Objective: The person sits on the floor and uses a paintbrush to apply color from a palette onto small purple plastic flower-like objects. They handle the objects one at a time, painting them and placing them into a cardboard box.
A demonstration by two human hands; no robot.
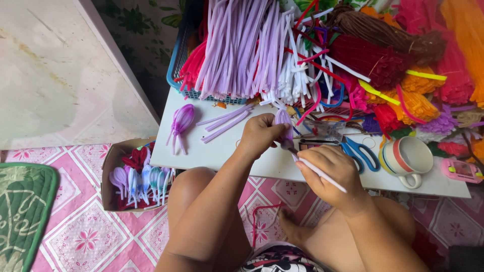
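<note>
Left hand (262,135) pinched lilac pipe-cleaner bud (283,121) above white worktop (227,158), steadying it; right hand (330,171) gripped its white stem (322,176), likely for twisting; blue scissors (359,151) lay just beside

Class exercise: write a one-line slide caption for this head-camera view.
Left hand holds a lilac pipe-cleaner flower while the right hand wraps its white stem, above a low white table.

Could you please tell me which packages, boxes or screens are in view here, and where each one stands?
Cardboard box: on the floor, left of the low table; brown, open-topped, holding finished lilac, white and red flowers.
Blue basket: table's far left; plastic mesh, holding lilac stems.
Small pink gadget: table's right edge; its screen is too small to tell.
</note>
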